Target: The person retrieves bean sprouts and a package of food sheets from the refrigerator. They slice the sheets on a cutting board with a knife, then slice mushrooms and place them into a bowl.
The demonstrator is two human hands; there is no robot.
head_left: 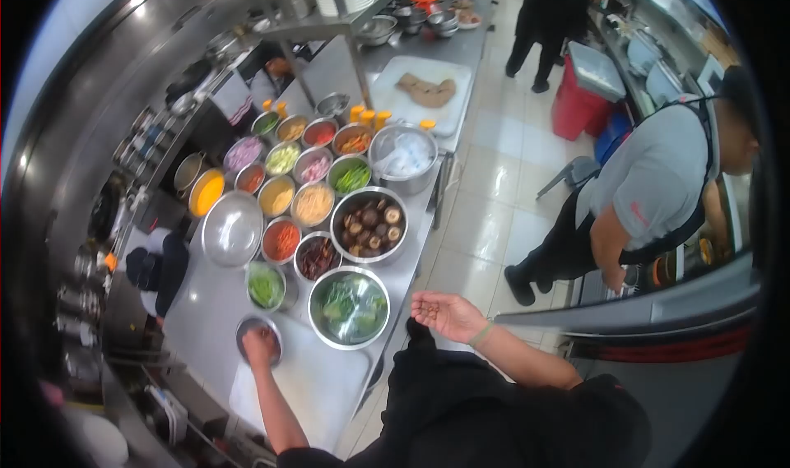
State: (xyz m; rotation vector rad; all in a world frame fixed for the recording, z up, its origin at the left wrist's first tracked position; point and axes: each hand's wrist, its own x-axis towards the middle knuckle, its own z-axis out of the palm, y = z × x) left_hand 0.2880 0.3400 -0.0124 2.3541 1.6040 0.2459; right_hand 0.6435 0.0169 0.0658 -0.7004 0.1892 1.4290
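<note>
My left grip (260, 346) is down inside a small metal bowl (245, 331). The bowl is right under and around my fingers. I cannot tell if that grip is holding something, because my fingertips are hidden in the bowl. The small bowl sits at the top left corner of a white board (325, 377) on the shiny metal surface (202, 308).

My right grip (444, 314) is up in the air, well apart from the small bowl. The palm faces up, and the fingers are bent a bit but not closed tight. I cannot tell if tiny bits lie in it. It is just beside a big metal bowl (311, 305) with green leaves (339, 302) in it, and does not touch it. A pot of chopped greens (266, 287) is near my left grip, past the small bowl. Dark mushrooms (370, 225) fill another bowl farther off.

There is a red mark (640, 213) on the grey sleeve (650, 192) of a person off to my right. It looks like writing, but it is too blurry to read.
</note>
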